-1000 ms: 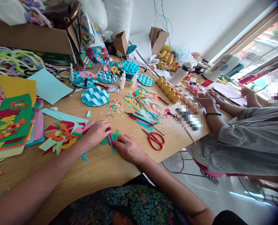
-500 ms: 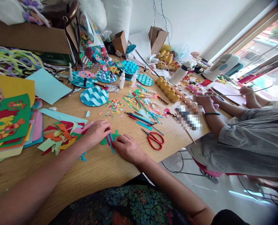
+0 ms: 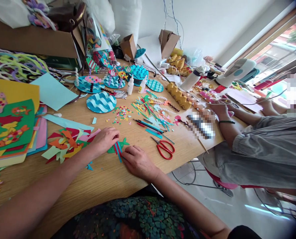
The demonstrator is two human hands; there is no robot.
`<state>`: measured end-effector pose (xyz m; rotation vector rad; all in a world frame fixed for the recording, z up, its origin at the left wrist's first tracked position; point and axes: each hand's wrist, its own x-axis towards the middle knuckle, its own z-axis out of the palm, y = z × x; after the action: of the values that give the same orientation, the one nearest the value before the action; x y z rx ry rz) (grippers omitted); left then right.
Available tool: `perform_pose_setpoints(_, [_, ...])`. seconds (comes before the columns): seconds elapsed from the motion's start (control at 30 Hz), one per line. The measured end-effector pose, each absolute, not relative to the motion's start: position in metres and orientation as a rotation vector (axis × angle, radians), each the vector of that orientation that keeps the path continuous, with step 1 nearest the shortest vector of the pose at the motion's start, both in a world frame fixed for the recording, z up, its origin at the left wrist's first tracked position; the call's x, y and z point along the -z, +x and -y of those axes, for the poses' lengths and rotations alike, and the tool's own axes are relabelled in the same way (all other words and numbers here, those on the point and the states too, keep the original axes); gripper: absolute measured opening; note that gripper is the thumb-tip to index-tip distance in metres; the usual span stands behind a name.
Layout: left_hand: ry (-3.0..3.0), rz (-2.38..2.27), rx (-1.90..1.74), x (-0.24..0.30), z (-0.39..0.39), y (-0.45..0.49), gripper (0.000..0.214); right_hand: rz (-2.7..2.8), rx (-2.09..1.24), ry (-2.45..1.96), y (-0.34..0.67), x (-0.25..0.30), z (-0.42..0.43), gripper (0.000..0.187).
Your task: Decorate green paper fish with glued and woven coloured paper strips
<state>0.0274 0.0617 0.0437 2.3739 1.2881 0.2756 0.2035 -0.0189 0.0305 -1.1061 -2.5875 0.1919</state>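
Observation:
A green paper fish (image 3: 124, 143) lies on the table between my hands, with narrow red and blue paper strips (image 3: 118, 152) across it. My left hand (image 3: 107, 138) is closed, its fingertips pressed together at the upper end of the blue strip. On the other side, my right hand (image 3: 139, 161) is curled, thumb and fingertips close against the fish and the strips' lower part. Its fingers hide whatever they pinch. Red-handled scissors (image 3: 164, 148) lie to the right of my right hand. Coloured paper scraps (image 3: 65, 142) are heaped left of my left hand.
Pens (image 3: 150, 125), thin paper strips (image 3: 144, 108) and tiny paper dots (image 3: 123, 113) lie beyond my hands. Two glue bottles (image 3: 130, 85) stand near a blue wavy paper disc (image 3: 101, 102). Stacked coloured paper (image 3: 35, 132) is at left. A co-worker's arm (image 3: 227, 124) rests at right.
My right hand has drawn back slightly from the fish, uncovering a little more of its tail. My left hand stays at the strips' upper end.

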Motion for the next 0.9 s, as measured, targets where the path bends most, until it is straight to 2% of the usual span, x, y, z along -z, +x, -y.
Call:
perform_pose_setpoints(0.3, [2.399,-1.307,-0.186,-0.043,-0.069,0.027,0.017,2.564,-0.461,-1.120,0.212,-0.046,0.031,0.018])
perform_pose_setpoints(0.5, [2.404,-1.289,-0.281,-0.055,-0.073,0.014,0.018,2.229,-0.795,-1.205,0.219,-0.057,0.021,0.017])
perform_pose_setpoints(0.63, [2.550,-1.217,-0.486,-0.064,-0.044,0.007,0.023,1.966,-1.052,-1.443,0.223,-0.062,0.005,0.018])
perform_pose_setpoints(0.73, [2.680,-1.060,-0.385,-0.056,-0.010,0.009,0.031,1.854,-1.266,-1.515,0.219,-0.063,-0.009,0.022])
perform_pose_setpoints(0.9, [2.861,-1.054,-0.369,-0.030,0.022,0.017,0.038,1.948,-1.322,-1.515,0.202,-0.061,-0.023,0.022])
